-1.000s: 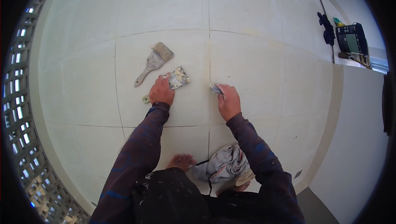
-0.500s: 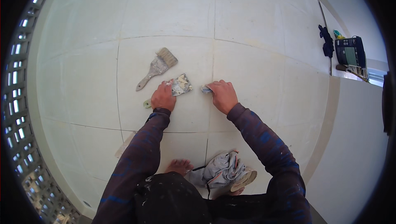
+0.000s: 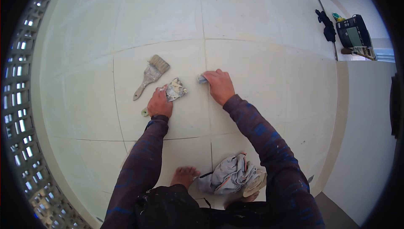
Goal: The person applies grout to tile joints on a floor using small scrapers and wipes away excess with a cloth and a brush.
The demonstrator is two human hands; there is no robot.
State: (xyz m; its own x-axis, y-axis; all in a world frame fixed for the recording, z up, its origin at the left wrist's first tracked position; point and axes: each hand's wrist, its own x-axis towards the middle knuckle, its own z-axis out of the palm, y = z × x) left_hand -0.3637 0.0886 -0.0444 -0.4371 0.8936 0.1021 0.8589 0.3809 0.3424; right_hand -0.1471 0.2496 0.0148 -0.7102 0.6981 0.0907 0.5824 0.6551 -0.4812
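My left hand (image 3: 160,104) is closed round a putty knife (image 3: 176,89). Its wide blade is smeared with pale filler, and the end of its green handle shows behind my palm. In my right hand (image 3: 221,86), the fingers pinch a small grey-blue flat scraper (image 3: 202,79), largely covered by my fingers. Its exposed end lies over the joint between the floor tiles (image 3: 244,64), appearing to touch the floor. Left of the putty knife, a wide paint-stained brush (image 3: 152,75) lies on the tiles, bristles pointing away from me.
A crumpled grey cloth bundle (image 3: 233,174) lies by my feet. Along the left runs a lattice block wall (image 3: 21,102). At the far right stand a dark box-like device (image 3: 354,32) and a dark cloth (image 3: 326,26), beside a white wall (image 3: 366,123).
My right hand has moved farther away along the tile joint with the small scraper. My left hand stays near the brush, still holding the putty knife. The whole view has shifted slightly.
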